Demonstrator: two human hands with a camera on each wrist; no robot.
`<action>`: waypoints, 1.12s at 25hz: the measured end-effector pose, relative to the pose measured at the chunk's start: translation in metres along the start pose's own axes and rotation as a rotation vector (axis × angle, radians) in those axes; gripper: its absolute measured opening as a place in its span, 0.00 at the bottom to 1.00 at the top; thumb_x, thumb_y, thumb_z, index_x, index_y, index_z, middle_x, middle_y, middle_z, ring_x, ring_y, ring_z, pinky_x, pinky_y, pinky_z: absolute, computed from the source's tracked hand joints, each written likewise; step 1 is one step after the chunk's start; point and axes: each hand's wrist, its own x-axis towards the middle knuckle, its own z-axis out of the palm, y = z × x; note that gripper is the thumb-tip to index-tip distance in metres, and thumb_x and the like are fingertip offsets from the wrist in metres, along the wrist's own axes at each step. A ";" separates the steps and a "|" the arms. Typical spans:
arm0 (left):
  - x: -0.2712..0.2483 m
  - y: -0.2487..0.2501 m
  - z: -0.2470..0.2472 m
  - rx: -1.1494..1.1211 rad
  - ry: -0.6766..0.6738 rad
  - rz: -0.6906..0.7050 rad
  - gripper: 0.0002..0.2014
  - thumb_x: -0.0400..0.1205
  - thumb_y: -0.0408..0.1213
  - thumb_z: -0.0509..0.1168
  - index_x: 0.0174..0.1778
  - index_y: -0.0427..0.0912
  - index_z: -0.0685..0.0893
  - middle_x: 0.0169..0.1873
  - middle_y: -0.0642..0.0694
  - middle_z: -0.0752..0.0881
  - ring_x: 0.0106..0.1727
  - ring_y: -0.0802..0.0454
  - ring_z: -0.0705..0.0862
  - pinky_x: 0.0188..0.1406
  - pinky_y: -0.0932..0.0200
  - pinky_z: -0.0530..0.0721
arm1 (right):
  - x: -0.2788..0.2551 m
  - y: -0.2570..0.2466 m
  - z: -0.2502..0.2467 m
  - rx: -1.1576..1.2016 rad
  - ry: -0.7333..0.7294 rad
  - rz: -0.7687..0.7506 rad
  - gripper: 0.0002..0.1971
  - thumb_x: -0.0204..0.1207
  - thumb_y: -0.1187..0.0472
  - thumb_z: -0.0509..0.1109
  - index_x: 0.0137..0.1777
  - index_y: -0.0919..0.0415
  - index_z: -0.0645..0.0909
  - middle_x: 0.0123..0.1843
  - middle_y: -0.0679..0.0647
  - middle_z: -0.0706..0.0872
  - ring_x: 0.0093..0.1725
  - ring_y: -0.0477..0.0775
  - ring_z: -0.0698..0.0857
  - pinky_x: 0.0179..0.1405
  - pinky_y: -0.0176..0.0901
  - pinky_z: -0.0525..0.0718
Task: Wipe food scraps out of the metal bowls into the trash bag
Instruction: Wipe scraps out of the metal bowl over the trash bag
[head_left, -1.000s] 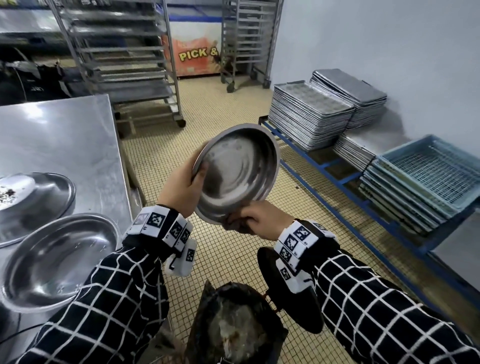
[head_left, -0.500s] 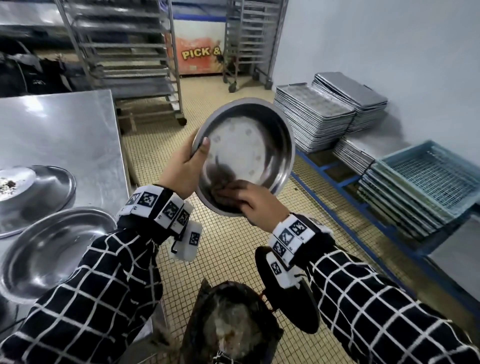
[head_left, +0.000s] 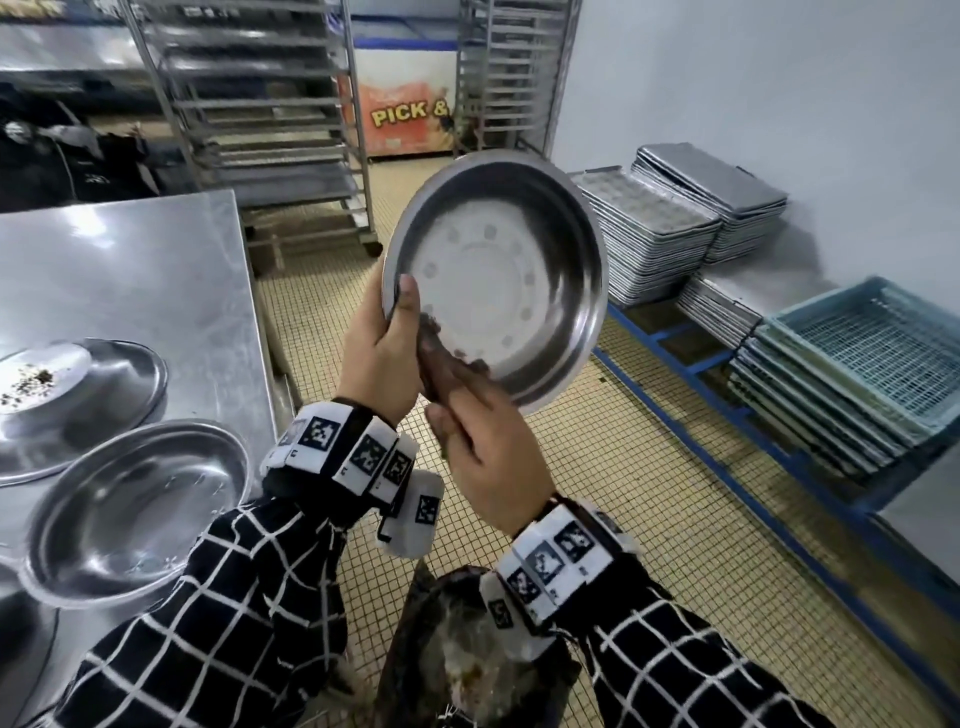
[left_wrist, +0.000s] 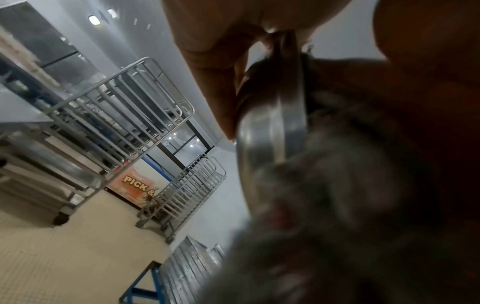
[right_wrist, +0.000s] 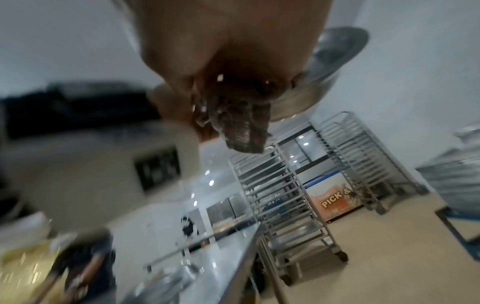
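I hold a round metal bowl (head_left: 498, 280) tilted up on edge over the floor, its inside facing me. My left hand (head_left: 387, 332) grips its left rim, thumb inside and fingers behind. My right hand (head_left: 467, 410) holds a dark cloth (head_left: 436, 348) against the bowl's lower left inner wall. The black trash bag (head_left: 467, 670) stands open below my wrists with scraps inside. In the left wrist view the bowl rim (left_wrist: 275, 123) runs past my fingers (left_wrist: 215, 61). In the right wrist view the cloth (right_wrist: 241, 127) hangs from my right hand (right_wrist: 221, 51), with the bowl (right_wrist: 332, 61) behind.
A steel table (head_left: 130, 270) at left carries an empty bowl (head_left: 135, 509) and, behind it, a bowl with dark scraps (head_left: 78, 395). Stacked baking trays (head_left: 654, 234) and blue crates (head_left: 872, 353) sit on a low blue rack at right. Wheeled tray racks (head_left: 260, 130) stand behind.
The bowl has risen and tipped more upright toward me. My right hand moved with the cloth from the lower rim up into the bowl, then to its lower left wall.
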 end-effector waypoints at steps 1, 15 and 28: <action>0.003 0.003 -0.001 0.009 -0.011 0.011 0.13 0.85 0.51 0.56 0.63 0.57 0.78 0.48 0.57 0.87 0.52 0.59 0.86 0.53 0.56 0.84 | -0.002 0.005 -0.001 -0.123 -0.074 -0.015 0.25 0.87 0.49 0.49 0.82 0.52 0.59 0.79 0.50 0.69 0.78 0.47 0.67 0.79 0.51 0.64; 0.004 0.012 -0.010 0.081 -0.076 0.004 0.11 0.87 0.46 0.56 0.61 0.58 0.80 0.49 0.57 0.86 0.50 0.61 0.85 0.49 0.60 0.84 | -0.010 0.045 -0.023 -0.598 -0.085 0.454 0.26 0.85 0.43 0.37 0.81 0.44 0.59 0.84 0.48 0.57 0.84 0.53 0.44 0.81 0.63 0.40; -0.009 -0.002 -0.016 -0.022 -0.182 -0.424 0.17 0.84 0.47 0.59 0.63 0.39 0.80 0.39 0.47 0.87 0.35 0.50 0.87 0.31 0.59 0.84 | 0.017 0.071 -0.093 0.019 0.315 0.738 0.11 0.78 0.61 0.70 0.59 0.54 0.79 0.46 0.45 0.83 0.43 0.40 0.81 0.44 0.32 0.80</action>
